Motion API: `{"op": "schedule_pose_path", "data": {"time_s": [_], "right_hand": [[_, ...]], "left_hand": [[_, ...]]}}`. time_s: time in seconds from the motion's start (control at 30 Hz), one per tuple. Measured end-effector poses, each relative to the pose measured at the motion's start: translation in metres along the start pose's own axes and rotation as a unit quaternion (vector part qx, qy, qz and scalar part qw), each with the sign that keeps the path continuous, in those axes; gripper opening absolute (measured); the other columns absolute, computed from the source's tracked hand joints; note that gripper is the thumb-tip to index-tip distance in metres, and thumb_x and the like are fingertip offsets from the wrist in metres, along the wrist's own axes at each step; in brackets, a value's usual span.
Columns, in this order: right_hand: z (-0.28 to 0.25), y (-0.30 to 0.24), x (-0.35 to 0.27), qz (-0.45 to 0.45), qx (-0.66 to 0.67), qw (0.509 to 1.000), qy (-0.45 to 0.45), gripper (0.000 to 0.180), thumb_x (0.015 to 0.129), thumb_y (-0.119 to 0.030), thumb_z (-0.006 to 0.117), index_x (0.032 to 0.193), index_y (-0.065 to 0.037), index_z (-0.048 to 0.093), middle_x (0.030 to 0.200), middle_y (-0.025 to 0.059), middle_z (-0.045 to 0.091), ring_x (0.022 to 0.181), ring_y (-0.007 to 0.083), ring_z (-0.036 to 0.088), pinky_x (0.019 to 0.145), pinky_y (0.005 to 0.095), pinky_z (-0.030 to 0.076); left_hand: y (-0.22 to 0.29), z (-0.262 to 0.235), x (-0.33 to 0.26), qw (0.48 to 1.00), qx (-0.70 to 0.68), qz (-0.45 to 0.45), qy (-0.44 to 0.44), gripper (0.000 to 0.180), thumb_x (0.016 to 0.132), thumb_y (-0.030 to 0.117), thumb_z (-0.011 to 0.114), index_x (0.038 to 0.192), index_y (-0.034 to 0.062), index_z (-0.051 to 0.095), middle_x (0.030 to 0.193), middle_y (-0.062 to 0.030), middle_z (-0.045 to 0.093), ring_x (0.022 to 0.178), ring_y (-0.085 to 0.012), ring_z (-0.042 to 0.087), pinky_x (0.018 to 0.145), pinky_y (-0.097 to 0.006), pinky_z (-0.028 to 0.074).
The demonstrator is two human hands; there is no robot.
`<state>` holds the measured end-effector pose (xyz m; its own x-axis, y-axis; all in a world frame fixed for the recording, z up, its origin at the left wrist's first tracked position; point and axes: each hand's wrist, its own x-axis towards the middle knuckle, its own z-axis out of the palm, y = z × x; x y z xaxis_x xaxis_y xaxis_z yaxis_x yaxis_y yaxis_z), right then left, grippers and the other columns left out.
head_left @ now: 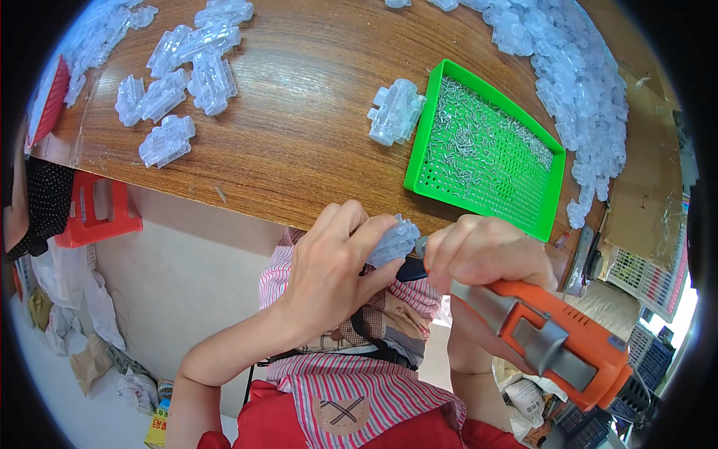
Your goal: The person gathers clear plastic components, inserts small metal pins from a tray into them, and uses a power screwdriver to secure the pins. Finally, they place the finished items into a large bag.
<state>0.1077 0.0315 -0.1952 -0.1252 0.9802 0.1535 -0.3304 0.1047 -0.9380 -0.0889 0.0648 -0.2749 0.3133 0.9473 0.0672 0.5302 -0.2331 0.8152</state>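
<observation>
Between the fingers and thumb of my left hand (333, 262) is a clear plastic part (395, 241), held just off the table's front edge. My right hand (486, 254) is wrapped round the front of an orange and grey electric screwdriver (565, 340). The tool's nose points left at the plastic part; whether its tip touches the part is hidden by my fingers. Beyond my hands, a green tray (486, 207) holds many small silver screws (471, 127). Another clear plastic part (396, 112) lies against the tray's left side.
Several clear plastic parts (213, 82) lie at the table's back left. A large heap of them (583, 112) lines the right side. A red basket (51, 101) stands at the far left, above a red stool (97, 209). Bags and bins sit on the floor.
</observation>
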Motion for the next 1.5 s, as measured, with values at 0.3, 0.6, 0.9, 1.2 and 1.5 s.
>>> {"op": "schedule_pose_path", "data": {"time_s": [0.3, 0.6, 0.9, 1.2, 1.5], "right_hand": [[0.006, 0.021, 0.068, -0.055, 0.051, 0.997, -0.019, 0.060, 0.074, -0.048, 0.076, 0.096, 0.005, 0.061, 0.077, 0.0129, 0.062, 0.069, 0.0215, 0.060, 0.060, 0.0307, 0.049], [-0.011, 0.027, 0.086, -0.176, -0.086, 0.979, -0.055, 0.066, 0.084, -0.064, 0.058, 0.104, -0.002, 0.048, 0.088, 0.0103, 0.050, 0.078, 0.0203, 0.052, 0.071, 0.0371, 0.045], [0.002, 0.036, 0.070, -0.059, -0.041, 0.997, 0.004, 0.075, 0.087, -0.070, 0.048, 0.109, 0.001, 0.048, 0.069, 0.0077, 0.054, 0.060, 0.0180, 0.054, 0.053, 0.0315, 0.048], [0.000, 0.056, 0.063, -0.074, 0.013, 0.996, -0.040, 0.078, 0.082, -0.074, 0.052, 0.106, 0.000, 0.052, 0.071, 0.0086, 0.055, 0.062, 0.0183, 0.054, 0.057, 0.0334, 0.048], [0.003, 0.062, 0.063, -0.068, 0.012, 0.997, -0.036, 0.076, 0.080, -0.074, 0.054, 0.098, -0.001, 0.051, 0.068, 0.0090, 0.054, 0.060, 0.0186, 0.053, 0.056, 0.0329, 0.048]], "left_hand": [[0.010, 0.002, 0.000, 0.998, 0.045, -0.037, 0.030, 0.052, 0.067, 0.028, 0.084, 0.107, 0.0045, 0.060, 0.086, -0.0102, 0.053, 0.079, -0.0291, 0.056, 0.067, -0.039, 0.047], [0.011, -0.003, 0.008, 0.992, -0.009, -0.123, 0.015, 0.045, 0.076, 0.033, 0.078, 0.093, 0.0008, 0.051, 0.085, -0.0152, 0.058, 0.072, -0.0318, 0.062, 0.060, -0.041, 0.050], [0.007, -0.005, 0.010, 0.938, -0.232, -0.241, -0.089, 0.022, 0.095, 0.016, 0.060, 0.087, -0.0010, 0.050, 0.068, -0.0048, 0.062, 0.058, -0.0089, 0.064, 0.050, -0.023, 0.050], [0.005, 0.004, 0.006, 0.920, -0.309, -0.235, -0.053, 0.021, 0.095, 0.012, 0.059, 0.085, -0.0029, 0.049, 0.065, -0.0099, 0.062, 0.061, -0.0183, 0.070, 0.051, -0.030, 0.052], [0.002, 0.011, 0.003, 0.919, -0.320, -0.226, -0.036, 0.020, 0.095, 0.011, 0.060, 0.084, -0.0013, 0.049, 0.063, -0.0081, 0.062, 0.059, -0.0160, 0.069, 0.050, -0.028, 0.051]]}}
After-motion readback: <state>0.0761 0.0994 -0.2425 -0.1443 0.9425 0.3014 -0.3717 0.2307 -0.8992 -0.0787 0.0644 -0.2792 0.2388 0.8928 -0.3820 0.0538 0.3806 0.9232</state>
